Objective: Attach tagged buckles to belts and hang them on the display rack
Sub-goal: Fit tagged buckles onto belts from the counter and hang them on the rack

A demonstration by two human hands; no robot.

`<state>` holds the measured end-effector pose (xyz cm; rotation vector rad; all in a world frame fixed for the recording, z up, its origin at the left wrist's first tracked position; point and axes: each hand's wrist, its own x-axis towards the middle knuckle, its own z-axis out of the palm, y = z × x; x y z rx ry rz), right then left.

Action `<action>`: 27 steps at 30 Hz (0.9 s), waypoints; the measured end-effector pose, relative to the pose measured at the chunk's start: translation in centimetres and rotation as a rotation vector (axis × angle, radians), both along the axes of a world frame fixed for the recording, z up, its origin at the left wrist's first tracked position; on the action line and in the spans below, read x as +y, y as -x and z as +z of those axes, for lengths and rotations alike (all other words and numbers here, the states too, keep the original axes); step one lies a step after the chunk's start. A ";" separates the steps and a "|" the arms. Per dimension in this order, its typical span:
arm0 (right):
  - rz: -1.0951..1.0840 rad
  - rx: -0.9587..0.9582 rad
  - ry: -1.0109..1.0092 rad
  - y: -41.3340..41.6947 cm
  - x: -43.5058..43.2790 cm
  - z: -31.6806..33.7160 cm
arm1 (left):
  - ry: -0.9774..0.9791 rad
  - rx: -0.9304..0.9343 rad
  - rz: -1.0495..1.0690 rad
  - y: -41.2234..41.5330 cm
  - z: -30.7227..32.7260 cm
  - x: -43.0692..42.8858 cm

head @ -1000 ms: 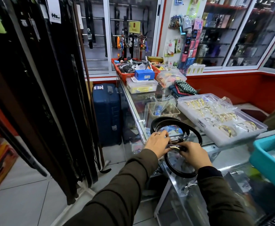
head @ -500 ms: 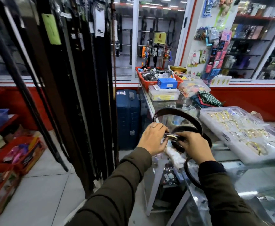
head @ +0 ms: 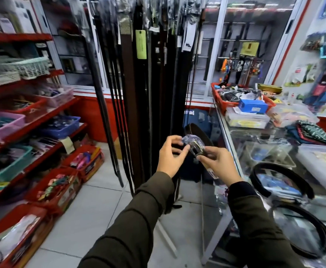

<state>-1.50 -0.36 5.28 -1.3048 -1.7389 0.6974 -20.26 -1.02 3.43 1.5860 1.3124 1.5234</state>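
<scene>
My left hand (head: 170,154) and my right hand (head: 219,164) together hold a plastic-wrapped buckle (head: 194,145) fixed to a dark belt (head: 194,129), whose strap curls up behind the hands and drops below them. A small tag (head: 213,174) dangles under my right hand. Right in front of the hands hangs the display rack (head: 148,84), thick with long dark belts. Two more coiled belts lie on the glass counter (head: 233,140) at the right, one black belt (head: 282,177) and another dark belt (head: 312,235) nearer me.
Red shelves (head: 42,117) with baskets of small goods fill the left. A blue suitcase (head: 198,117) stands on the floor behind the rack. The counter carries a red basket (head: 219,98), clear boxes, and a white tray of buckles (head: 318,165).
I have turned left from the counter toward the belt rack, and both hands have carried the buckled belt off the counter to in front of the hanging belts.
</scene>
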 end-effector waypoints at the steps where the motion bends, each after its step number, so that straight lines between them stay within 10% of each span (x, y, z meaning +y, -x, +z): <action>1: 0.018 0.026 0.013 0.7 0.1 0.2 | 0.069 -0.103 -0.032 0.4 0.1 -0.1; 27: 0.392 0.684 0.024 15.2 2.2 8.6 | -0.017 -0.542 -0.067 12.2 10.2 -1.2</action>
